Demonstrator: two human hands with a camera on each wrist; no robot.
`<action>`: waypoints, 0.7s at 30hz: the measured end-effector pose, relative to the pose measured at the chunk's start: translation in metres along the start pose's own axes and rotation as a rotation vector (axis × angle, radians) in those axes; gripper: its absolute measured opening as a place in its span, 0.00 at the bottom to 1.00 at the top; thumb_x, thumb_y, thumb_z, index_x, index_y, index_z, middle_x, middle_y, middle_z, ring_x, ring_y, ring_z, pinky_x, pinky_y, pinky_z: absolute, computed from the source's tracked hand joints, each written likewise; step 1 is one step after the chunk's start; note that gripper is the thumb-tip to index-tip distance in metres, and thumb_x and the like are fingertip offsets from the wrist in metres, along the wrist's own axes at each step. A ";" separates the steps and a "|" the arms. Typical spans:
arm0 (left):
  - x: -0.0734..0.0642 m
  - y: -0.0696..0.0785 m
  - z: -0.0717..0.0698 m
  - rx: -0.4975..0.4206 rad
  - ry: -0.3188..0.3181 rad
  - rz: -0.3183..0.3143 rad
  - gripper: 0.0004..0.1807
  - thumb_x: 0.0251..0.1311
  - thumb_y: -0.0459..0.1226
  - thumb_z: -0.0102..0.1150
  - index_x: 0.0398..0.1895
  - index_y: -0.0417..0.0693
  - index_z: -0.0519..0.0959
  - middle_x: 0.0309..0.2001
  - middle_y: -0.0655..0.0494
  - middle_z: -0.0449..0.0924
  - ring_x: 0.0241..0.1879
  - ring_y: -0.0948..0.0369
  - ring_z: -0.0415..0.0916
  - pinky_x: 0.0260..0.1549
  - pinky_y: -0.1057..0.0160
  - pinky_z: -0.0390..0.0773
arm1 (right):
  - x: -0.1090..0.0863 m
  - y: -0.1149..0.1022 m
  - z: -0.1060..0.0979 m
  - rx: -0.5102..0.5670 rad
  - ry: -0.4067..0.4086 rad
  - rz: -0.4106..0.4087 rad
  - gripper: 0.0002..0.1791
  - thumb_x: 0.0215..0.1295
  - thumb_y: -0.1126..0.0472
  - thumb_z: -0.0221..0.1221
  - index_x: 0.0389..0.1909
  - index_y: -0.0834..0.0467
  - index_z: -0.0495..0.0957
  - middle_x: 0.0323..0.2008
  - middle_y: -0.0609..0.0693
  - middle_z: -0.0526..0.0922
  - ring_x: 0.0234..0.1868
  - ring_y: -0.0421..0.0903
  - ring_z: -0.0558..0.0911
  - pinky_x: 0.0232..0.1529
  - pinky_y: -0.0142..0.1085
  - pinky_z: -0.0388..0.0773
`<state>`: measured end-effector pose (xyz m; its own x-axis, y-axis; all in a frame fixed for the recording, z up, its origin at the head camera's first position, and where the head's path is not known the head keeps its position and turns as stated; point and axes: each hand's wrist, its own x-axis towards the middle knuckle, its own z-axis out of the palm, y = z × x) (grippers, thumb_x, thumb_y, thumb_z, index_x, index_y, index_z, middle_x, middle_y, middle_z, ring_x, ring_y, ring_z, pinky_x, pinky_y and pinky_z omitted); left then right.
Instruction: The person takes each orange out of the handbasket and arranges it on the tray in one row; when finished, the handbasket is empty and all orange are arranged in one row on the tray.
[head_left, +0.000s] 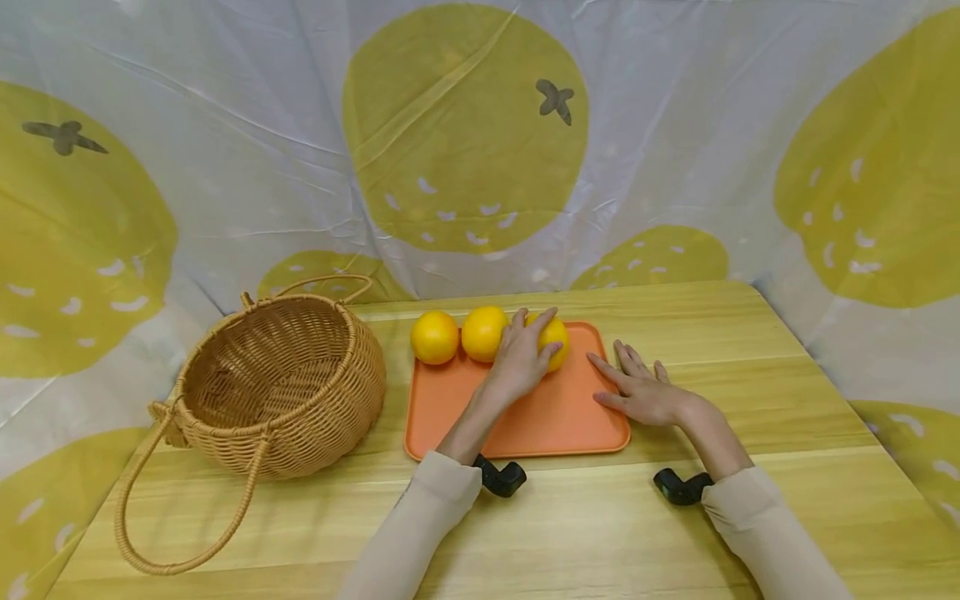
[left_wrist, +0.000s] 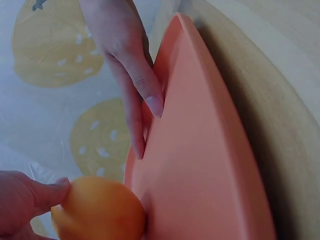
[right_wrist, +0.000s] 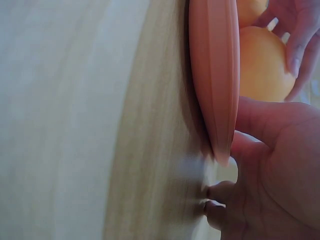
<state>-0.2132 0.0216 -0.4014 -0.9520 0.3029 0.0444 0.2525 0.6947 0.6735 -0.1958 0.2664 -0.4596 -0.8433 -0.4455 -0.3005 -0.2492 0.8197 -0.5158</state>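
My left hand [head_left: 519,360] grips the rightmost orange [head_left: 554,332] from above, thumb on its near right side. In the left wrist view that orange [left_wrist: 102,212] is at the tray's surface. Two more oranges stand left of it: one in the middle [head_left: 482,332] by my left fingers, one at the left end [head_left: 433,337]. All are along the far side of a shallow orange-pink tray [head_left: 450,417]. At the tray's right edge is my right hand [head_left: 648,400], fingers straight and spread. Its thumb and forefinger reach over the rim, the other fingers outside by the table.
A wicker basket [head_left: 330,425] with nothing visible inside stands left of the tray. One handle [head_left: 161,567] hangs down toward the front, the other leans back. The wooden table [head_left: 585,533] ends at a fruit-print cloth [head_left: 652,125] behind. Black wrist devices [head_left: 504,479] sit below each hand.
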 end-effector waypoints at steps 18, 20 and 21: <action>0.000 -0.008 0.013 0.079 0.139 0.065 0.33 0.68 0.33 0.66 0.76 0.51 0.70 0.79 0.36 0.58 0.76 0.40 0.62 0.75 0.44 0.63 | 0.002 0.004 0.002 -0.001 0.001 0.001 0.58 0.59 0.11 0.32 0.85 0.39 0.41 0.83 0.61 0.24 0.83 0.65 0.28 0.71 0.75 0.23; 0.000 -0.007 0.015 0.072 0.164 0.068 0.33 0.68 0.33 0.66 0.75 0.50 0.71 0.78 0.36 0.61 0.75 0.40 0.63 0.75 0.44 0.64 | 0.001 0.002 0.002 0.000 0.002 0.000 0.58 0.60 0.11 0.33 0.85 0.40 0.41 0.83 0.61 0.24 0.83 0.65 0.29 0.71 0.75 0.24; 0.000 -0.007 0.016 0.064 0.173 0.069 0.33 0.67 0.33 0.66 0.75 0.49 0.71 0.78 0.36 0.61 0.75 0.40 0.64 0.74 0.44 0.65 | 0.000 0.001 0.001 0.001 0.001 0.002 0.58 0.60 0.12 0.33 0.85 0.40 0.41 0.83 0.61 0.24 0.83 0.65 0.29 0.71 0.75 0.24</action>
<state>-0.2120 0.0269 -0.4182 -0.9461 0.2385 0.2189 0.3236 0.7181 0.6161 -0.1955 0.2667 -0.4609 -0.8443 -0.4438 -0.3003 -0.2473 0.8200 -0.5162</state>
